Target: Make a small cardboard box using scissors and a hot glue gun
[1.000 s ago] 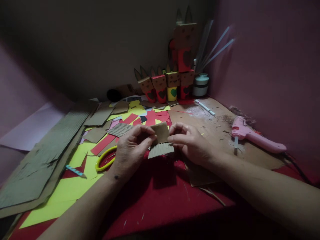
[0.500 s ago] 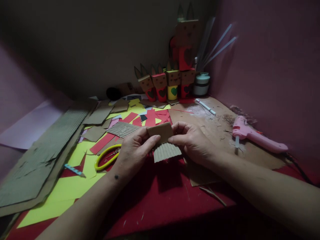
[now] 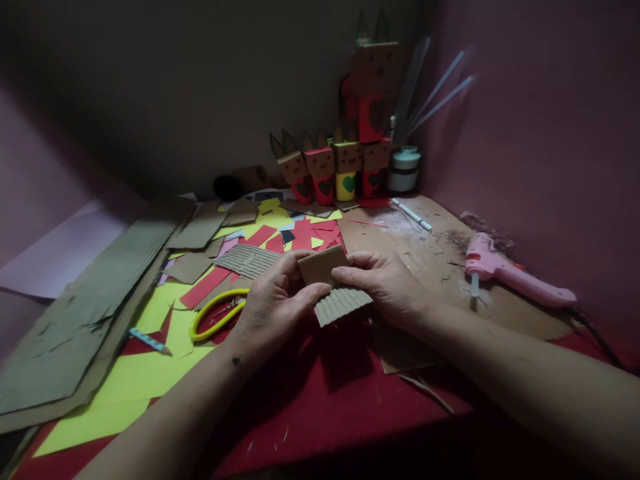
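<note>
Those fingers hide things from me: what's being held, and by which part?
A small, partly corrugated cardboard piece, pinched near its opposite sides by the left hand and right hand.

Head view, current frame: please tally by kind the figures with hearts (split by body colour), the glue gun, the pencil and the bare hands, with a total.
Red-bodied, brown-headed figures: 4
Yellow-bodied, brown-headed figure: 1
Pink glue gun: 1
Blue patterned pencil: 1
Bare hands, both holding brown corrugated cardboard: 2
Total: 9
</note>
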Motion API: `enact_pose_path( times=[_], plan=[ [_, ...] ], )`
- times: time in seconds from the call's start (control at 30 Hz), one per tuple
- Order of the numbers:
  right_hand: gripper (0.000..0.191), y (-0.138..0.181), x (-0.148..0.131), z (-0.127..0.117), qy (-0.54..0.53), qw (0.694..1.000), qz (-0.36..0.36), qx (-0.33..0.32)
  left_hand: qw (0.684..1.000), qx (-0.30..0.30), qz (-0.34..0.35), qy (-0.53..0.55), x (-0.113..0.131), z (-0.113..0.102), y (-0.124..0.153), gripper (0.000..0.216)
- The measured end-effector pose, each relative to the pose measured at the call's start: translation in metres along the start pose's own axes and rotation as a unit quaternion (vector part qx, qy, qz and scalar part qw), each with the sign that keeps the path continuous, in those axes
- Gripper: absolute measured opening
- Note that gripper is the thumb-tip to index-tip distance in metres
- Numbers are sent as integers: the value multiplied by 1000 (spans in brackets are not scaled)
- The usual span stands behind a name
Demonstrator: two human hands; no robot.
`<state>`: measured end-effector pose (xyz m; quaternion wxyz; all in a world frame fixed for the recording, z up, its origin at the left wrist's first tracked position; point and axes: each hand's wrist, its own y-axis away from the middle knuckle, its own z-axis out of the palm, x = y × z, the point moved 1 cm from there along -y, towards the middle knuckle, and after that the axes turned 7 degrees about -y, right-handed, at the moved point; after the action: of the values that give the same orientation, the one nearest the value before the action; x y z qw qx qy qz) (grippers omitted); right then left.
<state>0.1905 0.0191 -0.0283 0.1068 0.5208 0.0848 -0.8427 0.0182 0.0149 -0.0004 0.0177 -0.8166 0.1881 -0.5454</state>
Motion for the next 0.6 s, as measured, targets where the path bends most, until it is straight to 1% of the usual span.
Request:
enact_pose_path(
  times=[0.07,0.13,0.27,0.33,0.43,0.5,0.6],
  plan=[
    [12,0,0,0,9,1000,-8,-9,1000,-7,9,11,0,1,-1,30],
    [13,1,-1,0,3,1000,-11,-13,1000,-6,14,11,-1,2,0,28],
    [14,4,-7,1,-19,999,-24,16,1000,-21,18,-10,-6,3,3,29],
    [16,4,-9,1,2,999,-27,37,999,-34,31,-29,-10,3,3,31],
    [17,3,-11,1,18,998,-28,47,997,-44,44,-49,-12,3,4,33],
    [17,2,-11,1,25,998,-30,48,997,-45,42,-44,-12,3,4,33],
    [17,2,-14,2,59,995,-53,55,998,-46,39,-34,-11,4,4,32]
  ],
)
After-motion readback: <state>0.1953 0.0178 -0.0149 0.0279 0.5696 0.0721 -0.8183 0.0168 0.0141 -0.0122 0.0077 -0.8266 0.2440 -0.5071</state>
